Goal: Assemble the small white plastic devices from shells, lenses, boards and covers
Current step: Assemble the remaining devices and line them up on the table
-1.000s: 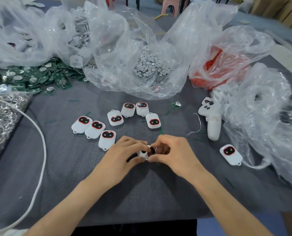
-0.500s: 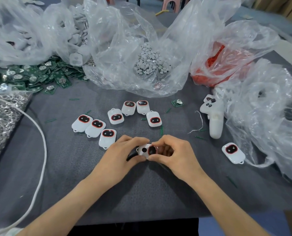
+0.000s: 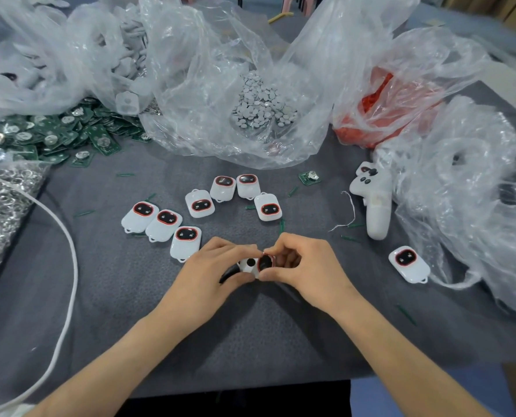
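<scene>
My left hand (image 3: 211, 266) and my right hand (image 3: 303, 264) meet at the middle of the grey table and together pinch one small white device shell (image 3: 248, 265). A dark red-rimmed lens (image 3: 265, 262) sits at the shell's right end, under my right fingertips. Beyond my hands lie several finished white devices (image 3: 187, 240) with red-ringed dark windows, in a loose arc. One more finished device (image 3: 408, 263) lies apart at the right. A single green board (image 3: 309, 177) lies further back.
Clear plastic bags hold grey round parts (image 3: 262, 103), red parts (image 3: 380, 106) and white shells (image 3: 127, 55). Green boards (image 3: 55, 130) are piled at the back left, metal rings (image 3: 0, 200) at the left. A white cable (image 3: 67, 266) curves along the left. A white controller (image 3: 375, 200) lies at the right.
My hands have stayed in place. The shell has turned slightly between my fingers, and the red-rimmed lens now shows more plainly at its right end.
</scene>
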`<state>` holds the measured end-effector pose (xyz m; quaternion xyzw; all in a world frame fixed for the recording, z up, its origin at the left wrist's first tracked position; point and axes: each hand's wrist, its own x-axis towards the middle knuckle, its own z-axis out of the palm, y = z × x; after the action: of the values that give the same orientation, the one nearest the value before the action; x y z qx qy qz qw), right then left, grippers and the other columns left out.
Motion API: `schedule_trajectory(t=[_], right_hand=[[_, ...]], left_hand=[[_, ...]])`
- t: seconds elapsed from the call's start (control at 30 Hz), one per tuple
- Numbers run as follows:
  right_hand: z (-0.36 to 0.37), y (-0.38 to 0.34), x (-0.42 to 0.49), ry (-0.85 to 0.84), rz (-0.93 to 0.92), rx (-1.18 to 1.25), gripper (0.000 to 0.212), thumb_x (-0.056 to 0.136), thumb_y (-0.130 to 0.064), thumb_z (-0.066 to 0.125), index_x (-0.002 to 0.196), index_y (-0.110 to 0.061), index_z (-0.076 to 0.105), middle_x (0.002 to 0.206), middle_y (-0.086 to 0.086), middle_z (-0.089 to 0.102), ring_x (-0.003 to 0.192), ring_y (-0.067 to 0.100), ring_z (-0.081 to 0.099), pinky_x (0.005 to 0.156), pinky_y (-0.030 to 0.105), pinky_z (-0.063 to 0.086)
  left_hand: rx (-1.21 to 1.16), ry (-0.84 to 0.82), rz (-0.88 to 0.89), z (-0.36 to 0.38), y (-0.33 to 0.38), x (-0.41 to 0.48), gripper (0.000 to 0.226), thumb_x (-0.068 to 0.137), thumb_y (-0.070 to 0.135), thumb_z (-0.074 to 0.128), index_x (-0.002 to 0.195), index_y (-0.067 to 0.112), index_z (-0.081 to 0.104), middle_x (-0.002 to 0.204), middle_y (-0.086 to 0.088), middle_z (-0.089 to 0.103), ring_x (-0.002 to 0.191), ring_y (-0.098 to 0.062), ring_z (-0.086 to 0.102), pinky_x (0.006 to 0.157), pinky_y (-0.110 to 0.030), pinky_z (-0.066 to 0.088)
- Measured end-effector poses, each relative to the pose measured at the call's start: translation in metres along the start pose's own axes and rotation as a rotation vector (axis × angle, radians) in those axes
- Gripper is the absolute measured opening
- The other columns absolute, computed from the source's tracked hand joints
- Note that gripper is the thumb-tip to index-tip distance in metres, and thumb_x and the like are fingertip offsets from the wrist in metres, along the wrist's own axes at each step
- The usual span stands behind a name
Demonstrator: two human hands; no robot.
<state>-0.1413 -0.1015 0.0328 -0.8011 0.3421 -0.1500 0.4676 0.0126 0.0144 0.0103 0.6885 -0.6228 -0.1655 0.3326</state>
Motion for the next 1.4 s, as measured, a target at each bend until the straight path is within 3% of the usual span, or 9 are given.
schedule_trajectory(t=[0.2,0.27,0.4,0.53,0.73,0.87,1.0,1.2,1.4], right_hand=[[0.0,0.0,0.003,-0.049,0.006,-0.012,0.025,0.063,-0.015,0.087,0.076,-0.011,0.066,0.06,-0.005,0.059,0.051,0.001,0.045,0.053,0.012,0.037],[-0.001,0.0,0.006,-0.085,0.003,-0.047,0.028,0.062,-0.018,0.088,0.074,-0.012,0.062,0.058,-0.007,0.056,0.05,0.002,0.044,0.052,0.014,0.036],[-0.001,0.002,0.009,-0.135,-0.02,-0.081,0.034,0.064,-0.021,0.087,0.075,-0.013,0.056,0.058,-0.006,0.055,0.049,0.002,0.041,0.051,0.015,0.035],[-0.002,0.001,0.01,-0.151,-0.05,-0.093,0.034,0.065,-0.023,0.087,0.071,-0.018,0.053,0.061,-0.005,0.052,0.052,0.004,0.037,0.053,0.017,0.033],[-0.004,-0.009,0.014,-0.187,-0.001,-0.508,0.041,0.07,-0.052,0.075,0.083,-0.03,0.044,0.074,-0.008,0.055,0.078,0.023,0.056,0.07,0.038,0.045],[-0.012,-0.011,0.018,-0.259,0.066,-0.24,0.029,0.07,-0.031,0.083,0.081,-0.023,0.058,0.066,-0.007,0.059,0.058,0.014,0.055,0.054,0.027,0.045],[-0.025,-0.008,0.022,-0.359,0.18,0.12,0.008,0.086,-0.002,0.067,0.088,-0.01,0.066,0.072,0.004,0.069,0.05,0.011,0.063,0.05,0.019,0.051],[-0.028,-0.021,0.038,-0.486,0.348,0.08,0.013,0.087,0.001,0.065,0.09,-0.01,0.06,0.075,0.009,0.069,0.056,0.014,0.068,0.058,0.024,0.057],[-0.028,-0.014,0.033,-0.454,0.27,0.115,0.016,0.087,-0.001,0.066,0.095,-0.014,0.063,0.075,0.008,0.068,0.062,0.018,0.069,0.057,0.022,0.054]], left_hand=[[0.053,-0.002,0.084,0.002,-0.002,-0.002,0.021,0.088,0.025,0.063,0.107,0.024,0.073,0.12,0.01,0.065,0.097,-0.012,0.052,0.088,-0.014,0.036],[0.071,-0.012,0.093,0.001,-0.001,-0.001,0.022,0.09,0.033,0.06,0.103,0.022,0.075,0.12,0.006,0.066,0.096,-0.014,0.052,0.087,-0.016,0.037],[0.115,-0.009,0.116,0.002,-0.003,-0.001,0.021,0.088,0.024,0.059,0.1,0.019,0.075,0.118,0.003,0.067,0.093,-0.018,0.054,0.086,-0.017,0.037],[0.129,-0.021,0.169,-0.001,-0.003,0.001,0.028,0.093,0.03,0.052,0.102,0.016,0.074,0.116,0.001,0.067,0.093,-0.016,0.05,0.085,-0.019,0.039],[0.217,-0.138,0.331,-0.015,-0.002,0.012,0.033,0.092,0.03,0.049,0.101,0.009,0.074,0.103,-0.01,0.065,0.089,-0.026,0.058,0.082,-0.026,0.042],[0.207,-0.112,0.351,-0.014,-0.001,0.012,0.034,0.093,0.03,0.049,0.102,0.01,0.074,0.102,-0.011,0.065,0.091,-0.02,0.052,0.083,-0.024,0.042],[0.216,-0.09,0.335,-0.012,-0.001,0.009,0.028,0.091,0.025,0.053,0.101,0.01,0.075,0.103,-0.01,0.066,0.089,-0.028,0.058,0.085,-0.042,0.051],[0.218,-0.087,0.343,-0.01,-0.003,0.009,0.029,0.092,0.026,0.051,0.1,0.01,0.074,0.103,-0.009,0.066,0.088,-0.029,0.059,0.085,-0.044,0.049],[0.208,-0.093,0.339,-0.009,-0.005,0.009,0.027,0.092,0.025,0.053,0.102,0.011,0.074,0.105,-0.01,0.065,0.09,-0.03,0.059,0.086,-0.046,0.05]])
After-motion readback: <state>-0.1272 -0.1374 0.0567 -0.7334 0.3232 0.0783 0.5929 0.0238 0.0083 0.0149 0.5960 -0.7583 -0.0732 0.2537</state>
